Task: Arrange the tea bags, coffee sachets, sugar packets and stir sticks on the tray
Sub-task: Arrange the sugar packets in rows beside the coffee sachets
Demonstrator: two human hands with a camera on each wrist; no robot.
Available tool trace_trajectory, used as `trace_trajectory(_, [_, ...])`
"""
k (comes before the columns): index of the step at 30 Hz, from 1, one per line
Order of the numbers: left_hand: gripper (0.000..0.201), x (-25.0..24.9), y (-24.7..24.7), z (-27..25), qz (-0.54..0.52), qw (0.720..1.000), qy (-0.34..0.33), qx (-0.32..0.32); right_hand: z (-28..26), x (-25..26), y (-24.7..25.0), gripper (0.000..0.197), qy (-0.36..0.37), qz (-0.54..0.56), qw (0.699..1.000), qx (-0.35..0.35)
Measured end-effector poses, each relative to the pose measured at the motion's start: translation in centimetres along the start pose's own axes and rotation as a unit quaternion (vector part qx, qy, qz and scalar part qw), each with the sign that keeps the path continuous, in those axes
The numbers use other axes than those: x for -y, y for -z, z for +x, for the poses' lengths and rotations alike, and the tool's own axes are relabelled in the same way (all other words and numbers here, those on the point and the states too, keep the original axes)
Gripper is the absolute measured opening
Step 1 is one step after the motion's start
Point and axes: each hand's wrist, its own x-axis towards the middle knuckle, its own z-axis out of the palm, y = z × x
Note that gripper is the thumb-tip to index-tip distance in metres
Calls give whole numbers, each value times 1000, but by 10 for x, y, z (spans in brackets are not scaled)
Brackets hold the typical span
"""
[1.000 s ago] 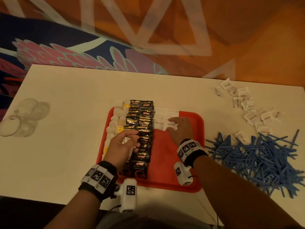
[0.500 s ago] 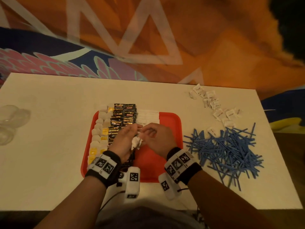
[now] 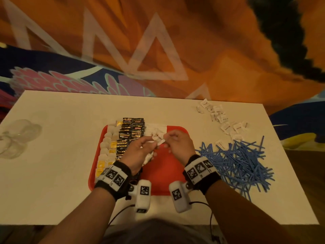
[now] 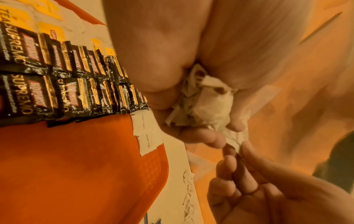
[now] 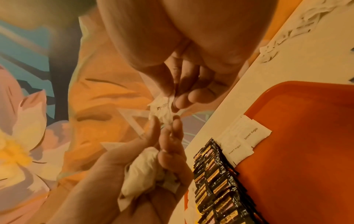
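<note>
White paper fills your left hand (image 3: 135,152): it grips a bunch of sugar packets (image 4: 203,104) above the red tray (image 3: 165,166), while your right hand (image 3: 177,143) pinches one packet (image 5: 162,109) from the bunch. Laid brown sugar packets (image 5: 243,136) sit at the tray's far edge beside the coffee sachets (image 3: 131,132).

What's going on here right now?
A person is filling a red tray. Tea bags and coffee sachets already sit in rows on its left, with a few sugar packets at the far edge. The left hand holds a bunch of packets; the right hand pinches one. More packets and the stir sticks lie on the table.
</note>
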Motion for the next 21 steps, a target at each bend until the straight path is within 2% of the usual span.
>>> trace_trajectory(7, [10,-5,-8,-2,6,997,-53,-48,-8,-3,10,8,4,24,1000,19])
trace_trajectory(12, [18,-10,-18,-3,-29,996,-52,-67,-12,-6,19,10,6,67,997,-23])
trace_trajectory(15, [30,-7,-25,-2,-12,997,-50,-59,-15,-6,21,12,-6,104,994,-17])
trace_trajectory(16, [27,-6,-26,-1,-3,997,-48,-55,-15,-6,21,13,-9,117,993,-7])
trace_trajectory(18, [6,-5,-27,0,14,999,-40,-32,-14,-7,22,11,-8,121,993,6])
trace_trajectory(21, [16,-2,-27,-1,30,999,-35,-7,-15,-8,26,8,12,84,996,23])
